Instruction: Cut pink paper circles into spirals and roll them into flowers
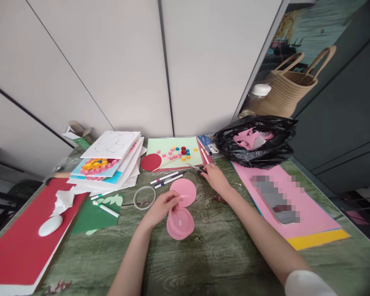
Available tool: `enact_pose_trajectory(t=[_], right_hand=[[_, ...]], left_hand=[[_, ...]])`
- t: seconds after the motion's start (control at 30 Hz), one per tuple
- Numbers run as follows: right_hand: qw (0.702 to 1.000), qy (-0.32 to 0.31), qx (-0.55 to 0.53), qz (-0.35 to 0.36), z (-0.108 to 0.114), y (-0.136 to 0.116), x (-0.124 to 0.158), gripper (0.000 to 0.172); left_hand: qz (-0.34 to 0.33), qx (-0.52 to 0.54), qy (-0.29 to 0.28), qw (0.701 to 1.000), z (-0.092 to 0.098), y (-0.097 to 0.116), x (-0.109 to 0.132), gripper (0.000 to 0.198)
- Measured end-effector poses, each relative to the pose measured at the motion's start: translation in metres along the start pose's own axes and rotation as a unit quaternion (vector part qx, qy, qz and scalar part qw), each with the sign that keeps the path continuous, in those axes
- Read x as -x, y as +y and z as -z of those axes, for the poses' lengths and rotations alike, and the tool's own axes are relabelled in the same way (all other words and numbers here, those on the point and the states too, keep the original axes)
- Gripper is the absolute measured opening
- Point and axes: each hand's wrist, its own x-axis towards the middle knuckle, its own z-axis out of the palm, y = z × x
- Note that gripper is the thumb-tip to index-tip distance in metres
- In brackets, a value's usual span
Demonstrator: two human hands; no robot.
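My left hand [164, 206] is closed, its thumb and fingertips pinching a pink paper circle [186, 189] by its left edge. Just below the fingers lie more round pink paper pieces [185, 235], stacked, with a small whitish patch in the middle. Farther up the table, my right hand [215, 177] has its fingers closed around the black handles of a pair of scissors [195, 167], whose blades point left toward a pale green sheet [154, 144]. Small coloured paper balls [173, 156] are scattered over that sheet. A red paper circle [151, 162] overlaps its left corner.
Left of my hands are a roll of tape [135, 198], marker pens [168, 180], green paper [95, 220], red sheets [21, 242] and stacked pictures [107, 144]. On the right are a black plastic bag [228, 152] of pink scraps and pink sheets [311, 205] under a phone [274, 199].
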Motion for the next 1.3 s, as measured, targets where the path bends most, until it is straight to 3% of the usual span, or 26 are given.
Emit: enact_pose_trajectory(t=[0.1, 0.2, 0.37, 0.43, 0.47, 0.6, 0.7, 0.77, 0.8, 0.9, 0.97, 1.03, 1.13, 1.3], right_hand=[[1.0, 0.001, 0.014, -0.003, -0.006, -0.014, -0.01, 0.013], [0.999, -0.009, 0.007, 0.038, -0.006, -0.032, 0.001, 0.015], [0.977, -0.086, -0.052, 0.188, -0.005, -0.058, 0.051, 0.015], [0.949, -0.132, -0.119, 0.262, -0.007, -0.062, 0.073, 0.019], [0.94, -0.142, -0.16, 0.267, -0.008, -0.062, 0.082, 0.023], [0.946, -0.131, -0.271, 0.124, -0.012, -0.057, 0.106, 0.026], [0.941, -0.11, -0.32, 0.01, -0.011, -0.052, 0.109, 0.026], [0.905, -0.168, -0.386, -0.05, -0.008, -0.052, 0.108, 0.031], [0.871, -0.217, -0.434, -0.076, -0.007, -0.052, 0.107, 0.034], [0.731, -0.344, -0.576, -0.125, -0.003, -0.059, 0.106, 0.042], [0.654, -0.372, -0.645, -0.129, 0.001, -0.065, 0.106, 0.044], [0.607, -0.364, -0.696, -0.119, 0.008, -0.072, 0.104, 0.044], [0.592, -0.316, -0.735, -0.099, 0.028, -0.08, 0.097, 0.039], [0.638, -0.25, -0.728, 0.009, 0.082, -0.094, 0.083, 0.025]], left_hand=[[-0.001, 0.01, 0.01, 1.0, -0.002, -0.001, 0.0, 0.028], [0.011, 0.024, 0.023, 0.999, -0.004, 0.003, 0.001, 0.027], [0.01, 0.032, 0.044, 0.998, -0.004, 0.014, 0.006, 0.026], [0.004, 0.042, 0.041, 0.998, -0.005, 0.018, 0.009, 0.025], [-0.005, 0.049, 0.031, 0.998, -0.006, 0.02, 0.012, 0.025], [-0.068, 0.159, -0.006, 0.985, -0.017, 0.027, 0.025, 0.024], [-0.185, 0.31, 0.002, 0.933, -0.029, 0.032, 0.035, 0.022], [-0.234, 0.355, 0.007, 0.905, -0.034, 0.037, 0.039, 0.018], [-0.25, 0.36, 0.005, 0.899, -0.035, 0.04, 0.04, 0.017], [-0.252, 0.348, -0.008, 0.903, -0.034, 0.05, 0.038, 0.015], [-0.236, 0.335, -0.014, 0.912, -0.032, 0.059, 0.037, 0.014], [-0.231, 0.321, -0.017, 0.918, -0.029, 0.071, 0.036, 0.015], [-0.244, 0.307, -0.015, 0.92, -0.025, 0.094, 0.039, 0.014], [-0.284, 0.263, -0.007, 0.922, -0.017, 0.135, 0.049, 0.014]])
